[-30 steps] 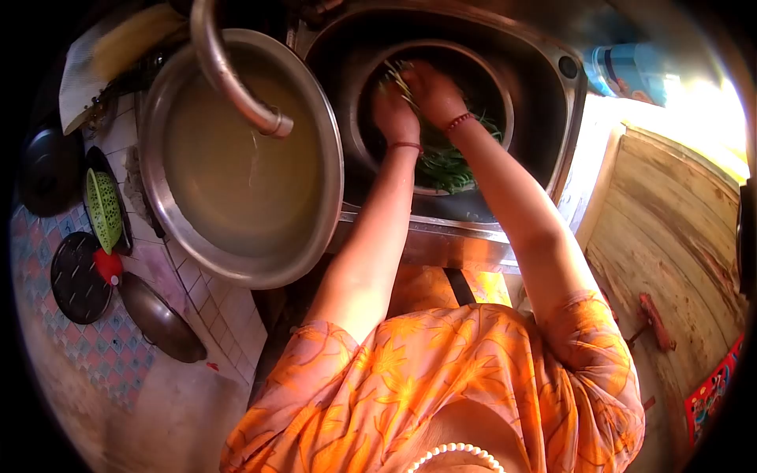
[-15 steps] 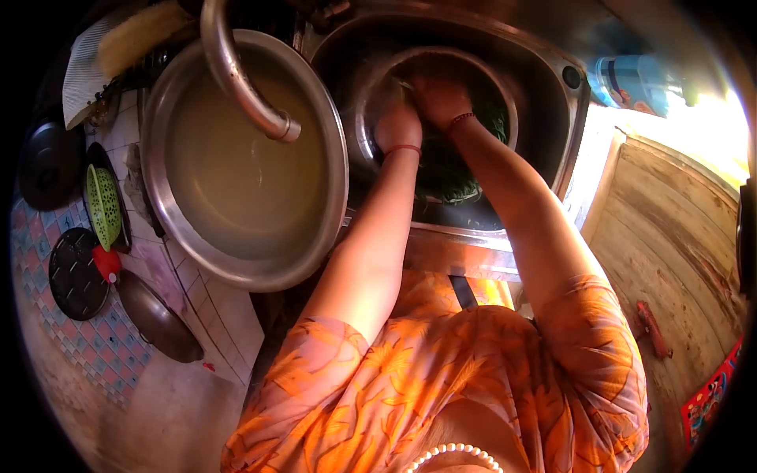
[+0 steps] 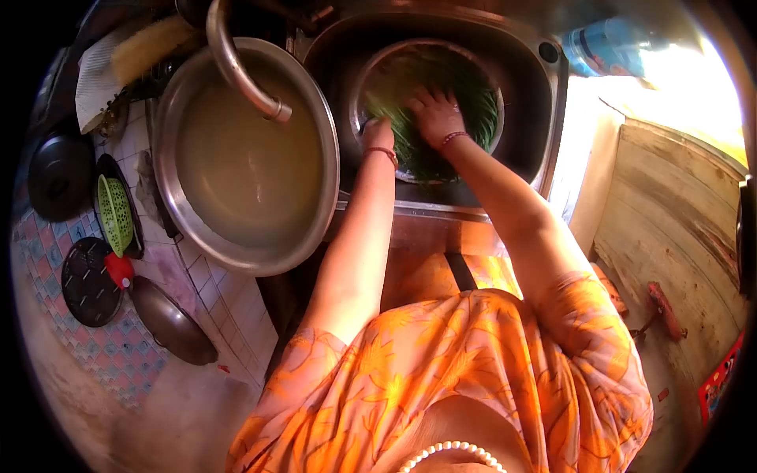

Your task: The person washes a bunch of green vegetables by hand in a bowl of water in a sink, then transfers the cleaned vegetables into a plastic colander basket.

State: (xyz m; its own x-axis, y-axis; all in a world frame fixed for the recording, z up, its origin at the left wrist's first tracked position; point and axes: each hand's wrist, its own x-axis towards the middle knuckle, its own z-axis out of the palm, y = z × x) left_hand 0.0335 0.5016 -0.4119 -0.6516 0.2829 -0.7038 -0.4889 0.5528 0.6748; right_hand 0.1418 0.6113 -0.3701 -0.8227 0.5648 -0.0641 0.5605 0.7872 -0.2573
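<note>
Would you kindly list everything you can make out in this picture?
Sink: one, silver, top centre
Bowl: one, silver, in sink
Greens: many, green, in bowl
Basin: one, silver, left of sink
Tap: one, silver, over basin
Basket: one, green, far left
Discs: two, black, far left
Pan: one, dark, lower left
Container: one, blue, top right
Panel: one, brown, right
Top: one, orange, bottom centre
Left hand: one, bare, bowl's left side
Right hand: one, bare, on greens

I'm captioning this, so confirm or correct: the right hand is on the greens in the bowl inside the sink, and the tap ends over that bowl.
Not quite: in the head view, the tap ends over the wide metal basin to the left. The rest stands: the right hand is on the greens in the bowl inside the sink.
</note>
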